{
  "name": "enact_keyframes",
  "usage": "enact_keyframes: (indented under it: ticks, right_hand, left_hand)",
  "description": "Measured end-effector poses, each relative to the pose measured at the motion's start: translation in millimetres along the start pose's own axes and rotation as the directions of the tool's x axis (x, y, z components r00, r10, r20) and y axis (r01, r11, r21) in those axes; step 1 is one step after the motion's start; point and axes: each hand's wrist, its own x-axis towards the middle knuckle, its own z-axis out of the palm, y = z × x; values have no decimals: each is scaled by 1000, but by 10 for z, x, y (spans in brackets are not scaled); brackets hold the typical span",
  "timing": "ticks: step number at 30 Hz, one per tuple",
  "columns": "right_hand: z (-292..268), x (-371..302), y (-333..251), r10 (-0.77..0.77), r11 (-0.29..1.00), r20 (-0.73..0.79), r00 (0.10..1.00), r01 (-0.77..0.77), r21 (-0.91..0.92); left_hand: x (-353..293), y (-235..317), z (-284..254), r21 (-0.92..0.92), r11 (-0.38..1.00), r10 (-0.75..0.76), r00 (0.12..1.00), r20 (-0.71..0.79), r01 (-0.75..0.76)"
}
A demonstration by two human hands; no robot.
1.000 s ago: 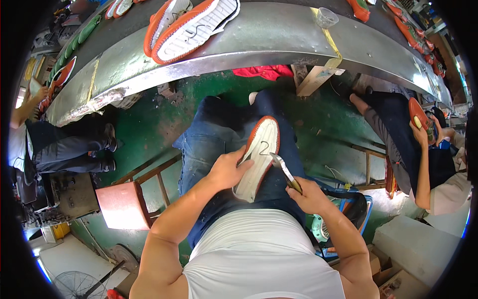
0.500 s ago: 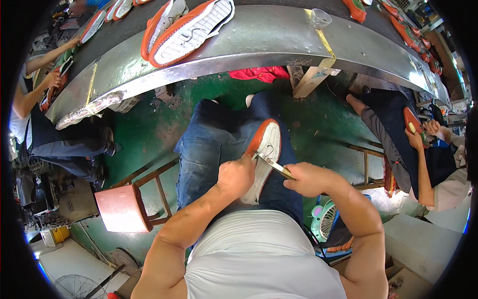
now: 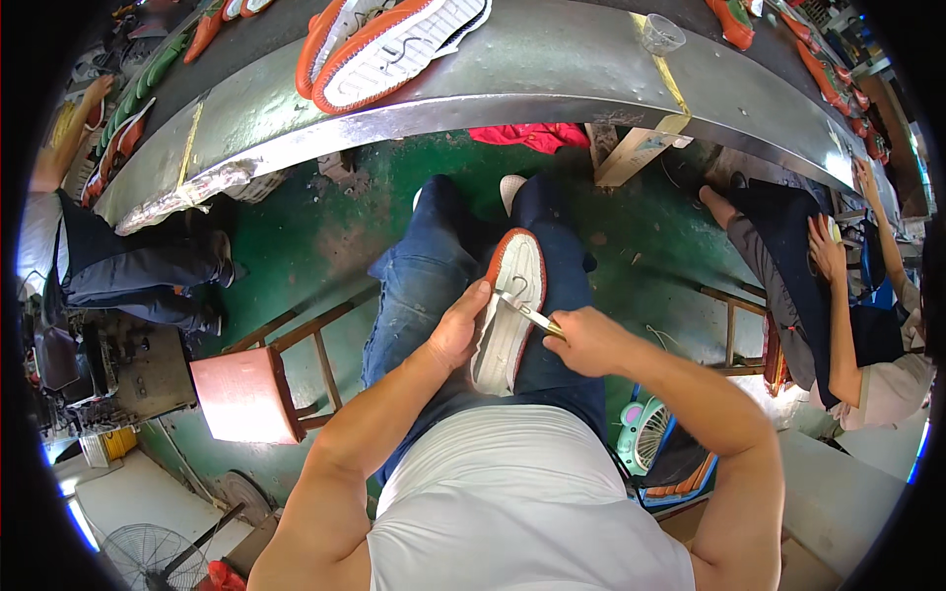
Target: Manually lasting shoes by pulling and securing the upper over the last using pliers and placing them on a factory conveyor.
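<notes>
Bench in front of me is a long dark-topped thing with a shiny metal edge point(image 3: 552, 74), a pair of orange-and-white shoes point(image 3: 406, 61) lying on it and a clear plastic cup point(image 3: 663, 36) over to the right. Floor point(image 3: 330, 222)'s green and scuffed, red cloth point(image 3: 532, 136) under the bench, pinkish stool point(image 3: 241, 394) to my left, little mint-green fan point(image 3: 647, 433) to my right, and a co-worker sits further right. The shoe I'm on point(image 3: 512, 345) lies across my jeans point(image 3: 419, 281), pale underside up. My left hand point(image 3: 459, 325) is partly curled, thumb at its left edge; can't see all the fingers. My right hand point(image 3: 589, 342) is wrapped around a metal-headed hand tool point(image 3: 527, 312), its tip at the shoe near my left thumb.
</notes>
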Motion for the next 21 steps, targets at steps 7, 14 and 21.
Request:
enact_keyframes:
  ticks: [7,14,21]
  right_hand:
    - [523,-103,-33,162,951,-218,963,-93,295]
    - [633,-65,294,150,450,81,985,-141,882]
    - [87,-308,585,-8,270,336,942,-322,908]
  left_hand:
    - [165,-22,-28,219,974,74,994,-77,-55]
    - [233,-32,157,237,971,78,984,-158,-39]
    - [278,12,268,431,902,92,964,-250,26]
